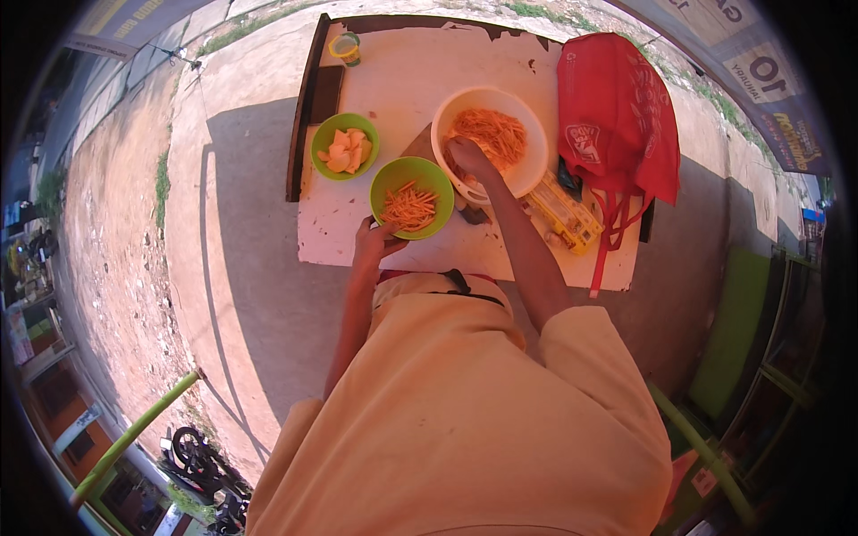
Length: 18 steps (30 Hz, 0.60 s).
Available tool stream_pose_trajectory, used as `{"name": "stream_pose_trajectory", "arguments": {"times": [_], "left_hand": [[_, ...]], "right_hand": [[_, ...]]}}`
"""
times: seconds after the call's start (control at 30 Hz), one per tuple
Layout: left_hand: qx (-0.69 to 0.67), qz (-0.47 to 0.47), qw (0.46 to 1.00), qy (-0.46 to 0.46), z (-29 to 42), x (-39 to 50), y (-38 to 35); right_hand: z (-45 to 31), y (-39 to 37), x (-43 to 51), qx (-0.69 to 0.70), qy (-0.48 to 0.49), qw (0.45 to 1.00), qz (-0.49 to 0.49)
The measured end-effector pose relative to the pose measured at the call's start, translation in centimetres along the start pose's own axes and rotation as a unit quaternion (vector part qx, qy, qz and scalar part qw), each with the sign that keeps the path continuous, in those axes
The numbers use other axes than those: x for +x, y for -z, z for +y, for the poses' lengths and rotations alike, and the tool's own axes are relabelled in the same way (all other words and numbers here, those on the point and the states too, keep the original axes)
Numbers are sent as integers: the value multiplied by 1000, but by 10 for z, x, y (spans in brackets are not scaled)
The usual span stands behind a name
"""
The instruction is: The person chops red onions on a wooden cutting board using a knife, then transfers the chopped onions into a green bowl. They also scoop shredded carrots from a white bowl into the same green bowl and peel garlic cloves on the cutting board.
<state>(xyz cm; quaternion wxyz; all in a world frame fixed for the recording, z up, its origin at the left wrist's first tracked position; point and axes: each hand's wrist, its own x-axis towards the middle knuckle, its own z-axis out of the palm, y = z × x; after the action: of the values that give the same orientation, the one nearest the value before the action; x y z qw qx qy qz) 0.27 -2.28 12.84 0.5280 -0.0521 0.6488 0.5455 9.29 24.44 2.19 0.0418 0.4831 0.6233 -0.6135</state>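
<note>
My left hand [377,244] grips the near left rim of a green plastic bowl [401,171], thumb at the edge. Orange sticks, apparently cut carrot [409,209], lie in it. Inside a large white plastic basin [536,144], my right hand [468,158] reaches down at the left side of a heap of thin orange shreds [497,137]. Its fingers are curled and partly hidden, so whether they hold shreds is unclear. A second green bowl [324,137], with pale orange chunks [346,151], stands to the left of the first.
A red cloth bag [617,114] lies at the table's right side, its straps hanging over the near edge. Beside the basin is a yellow printed package [568,218]. A dark flat rectangular object [326,94] and a small plastic cup [346,50] sit on the worn white table [402,74].
</note>
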Motion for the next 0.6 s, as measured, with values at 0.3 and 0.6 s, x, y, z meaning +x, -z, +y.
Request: {"name": "stream_pose_trajectory", "arguments": {"times": [0.3, 0.6], "left_hand": [[-33, 39, 999, -7, -4, 15, -5], [2, 40, 999, -14, -8, 28, -2]], "right_hand": [[-4, 10, -10, 44, -27, 995, -81], [5, 30, -18, 244, -11, 950, -195]]}}
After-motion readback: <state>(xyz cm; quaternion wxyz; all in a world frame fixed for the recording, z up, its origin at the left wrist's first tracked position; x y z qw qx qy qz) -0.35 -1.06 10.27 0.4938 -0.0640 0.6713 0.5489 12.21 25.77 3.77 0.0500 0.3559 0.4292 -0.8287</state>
